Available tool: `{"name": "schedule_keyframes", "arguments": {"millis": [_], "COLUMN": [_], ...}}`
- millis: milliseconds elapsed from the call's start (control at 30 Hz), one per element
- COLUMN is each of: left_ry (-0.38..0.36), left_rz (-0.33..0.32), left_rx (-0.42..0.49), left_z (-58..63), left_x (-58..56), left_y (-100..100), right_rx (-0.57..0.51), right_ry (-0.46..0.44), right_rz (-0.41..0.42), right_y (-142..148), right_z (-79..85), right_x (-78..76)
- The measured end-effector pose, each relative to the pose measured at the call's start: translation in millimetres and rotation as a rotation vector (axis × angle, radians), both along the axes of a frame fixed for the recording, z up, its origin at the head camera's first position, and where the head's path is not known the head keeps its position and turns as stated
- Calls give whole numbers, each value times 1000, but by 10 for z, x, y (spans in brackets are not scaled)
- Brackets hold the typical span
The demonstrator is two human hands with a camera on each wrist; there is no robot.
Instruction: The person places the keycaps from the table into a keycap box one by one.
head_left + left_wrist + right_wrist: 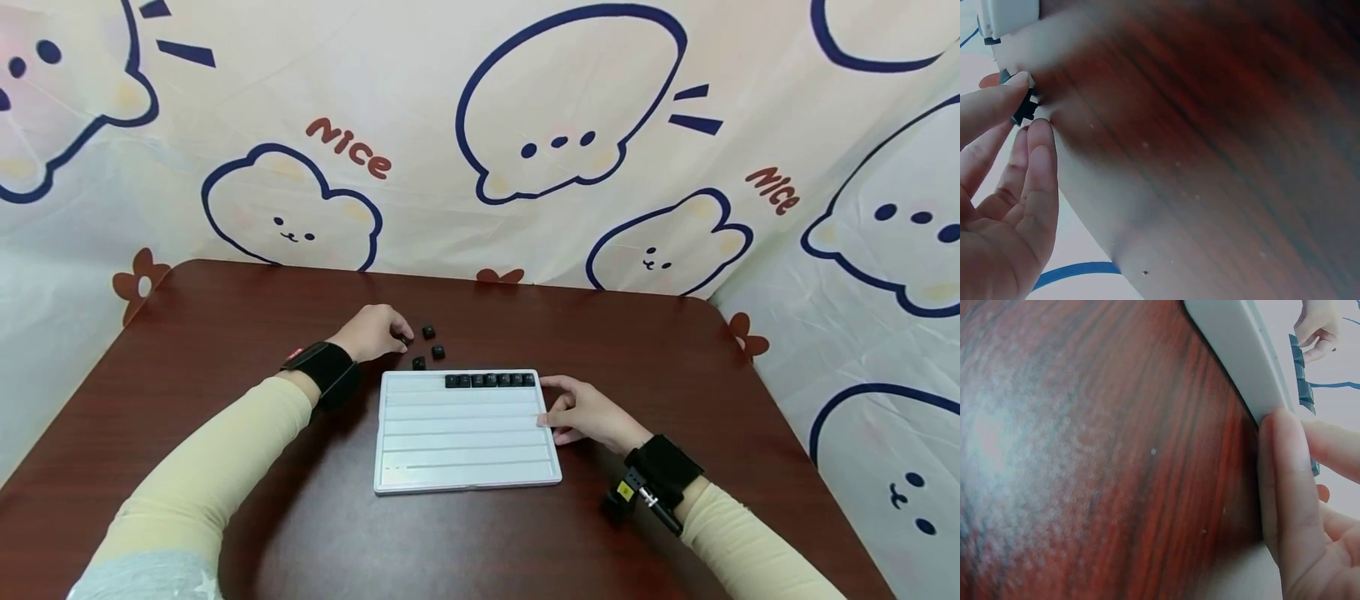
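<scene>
A white ridged tray (465, 454) lies on the table, with a row of several black keycaps (491, 380) along the right part of its top edge. Beyond its far edge, my left hand (371, 332) pinches a black keycap (1024, 111) between thumb and fingers, low over the tabletop. Three loose keycaps (438, 352) lie to the right of that hand. At the tray's right side my right hand (592, 414) grips the edge; the right wrist view shows fingertips (1288, 434) against the tray's side wall.
The dark brown wooden table (300, 517) extends around the tray on all sides. Behind it and to both sides hangs a pale cloth (427, 225) printed with cartoon bears, meeting the table's far edge. Black bands with devices wrap both wrists.
</scene>
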State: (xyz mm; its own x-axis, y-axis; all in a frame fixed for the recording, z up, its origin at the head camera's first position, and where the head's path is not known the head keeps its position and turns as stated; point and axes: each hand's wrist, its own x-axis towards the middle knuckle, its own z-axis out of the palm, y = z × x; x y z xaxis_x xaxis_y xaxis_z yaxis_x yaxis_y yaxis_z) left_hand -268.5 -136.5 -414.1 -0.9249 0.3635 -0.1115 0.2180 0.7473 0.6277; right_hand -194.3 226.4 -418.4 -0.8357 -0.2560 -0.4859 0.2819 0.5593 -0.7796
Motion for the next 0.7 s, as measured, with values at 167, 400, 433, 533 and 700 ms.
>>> {"name": "schedule_keyframes", "arguments": {"millis": [167, 400, 433, 533, 700], "left_ry": [3, 12, 15, 9, 2], "left_rz": [8, 27, 24, 32, 41], "left_rx": [23, 41, 38, 30, 31], "left_z": [-1, -10, -10, -10, -8], "left_x": [-21, -44, -44, -39, -27], "left_y": [0, 0, -2, -4, -8], "right_rx": [2, -1, -2, -5, -11], "right_ry": [3, 17, 16, 11, 8], "right_rz": [5, 16, 16, 13, 12], "right_y": [18, 35, 34, 30, 29], "right_z": [16, 29, 30, 34, 40], "right_x": [-12, -28, -30, -36, -44]}}
